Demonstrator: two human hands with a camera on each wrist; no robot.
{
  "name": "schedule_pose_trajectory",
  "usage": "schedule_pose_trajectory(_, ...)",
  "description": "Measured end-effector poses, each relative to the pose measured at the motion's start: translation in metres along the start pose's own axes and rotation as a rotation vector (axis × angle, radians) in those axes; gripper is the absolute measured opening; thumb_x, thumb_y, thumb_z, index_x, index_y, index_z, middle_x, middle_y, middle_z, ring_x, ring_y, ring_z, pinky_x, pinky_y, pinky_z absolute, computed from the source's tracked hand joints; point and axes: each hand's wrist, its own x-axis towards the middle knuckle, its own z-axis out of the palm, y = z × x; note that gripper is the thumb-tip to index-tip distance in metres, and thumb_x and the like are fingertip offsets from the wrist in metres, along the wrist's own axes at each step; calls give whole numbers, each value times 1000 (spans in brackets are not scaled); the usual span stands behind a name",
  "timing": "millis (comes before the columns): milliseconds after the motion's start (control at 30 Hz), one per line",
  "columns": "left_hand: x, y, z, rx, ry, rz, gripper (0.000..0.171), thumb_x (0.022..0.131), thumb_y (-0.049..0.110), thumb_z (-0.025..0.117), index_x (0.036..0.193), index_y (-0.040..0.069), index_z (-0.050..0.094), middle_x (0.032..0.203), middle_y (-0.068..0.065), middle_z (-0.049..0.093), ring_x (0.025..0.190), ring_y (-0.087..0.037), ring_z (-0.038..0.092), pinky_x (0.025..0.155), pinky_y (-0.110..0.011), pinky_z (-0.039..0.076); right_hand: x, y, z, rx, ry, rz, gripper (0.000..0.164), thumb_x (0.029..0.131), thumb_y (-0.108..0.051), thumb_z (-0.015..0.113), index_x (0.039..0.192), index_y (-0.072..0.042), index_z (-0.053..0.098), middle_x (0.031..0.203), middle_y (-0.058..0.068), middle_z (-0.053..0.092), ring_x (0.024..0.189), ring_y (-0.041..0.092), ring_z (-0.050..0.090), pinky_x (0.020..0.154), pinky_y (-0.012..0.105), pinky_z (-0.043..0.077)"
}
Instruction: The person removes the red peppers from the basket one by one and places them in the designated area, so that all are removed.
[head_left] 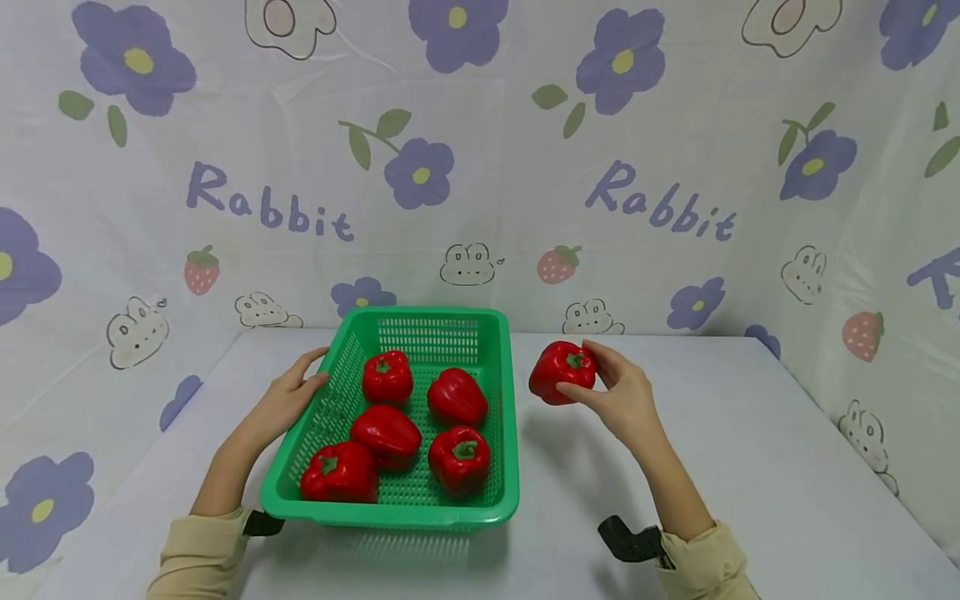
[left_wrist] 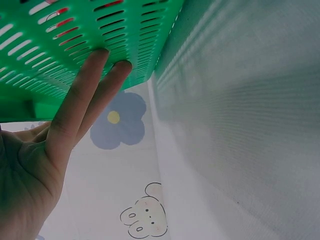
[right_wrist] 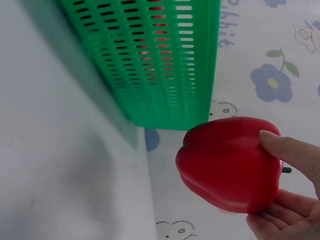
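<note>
My right hand (head_left: 624,397) holds a red bell pepper (head_left: 557,372) above the table, just right of the green plastic basket (head_left: 512,433). In the right wrist view the thumb presses one side of the pepper (right_wrist: 230,165), with fingers beneath it and the green stem toward the palm. My left hand (head_left: 291,398) rests against the basket's left side near the rim. Straight fingers touch the slotted wall in the left wrist view. Inside the basket lie several red bell peppers, among them one at the back left (head_left: 387,377) and one at the front right (head_left: 460,462).
The basket stands on a white table (head_left: 757,450), left of the middle. Behind the table hangs a white cloth (head_left: 495,108) printed with flowers and rabbits, which also runs along both sides. A dark strap piece (head_left: 630,540) sticks out at the right wrist.
</note>
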Motion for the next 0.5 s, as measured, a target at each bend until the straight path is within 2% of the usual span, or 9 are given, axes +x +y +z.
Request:
schedule_pose_trajectory(267,3,-5,1,17,-1,-7,57,107,28,36,156,6,18,122,-33,60,86,-23,70,68,-34,58,4,16,2,-52,22,24,72,86,-14,75,147,-1,39,150,22,43,141,39,39,104,47,43)
schedule_pose_trajectory(500,2,-2,0,14,-1,-5,58,107,31,37,156,8,18,122,-32,61,85,-22,70,69,-32,57,7,27,4,-89,31,28,72,86,-16,75,146,1,40,149,24,43,139,42,39,104,48,43)
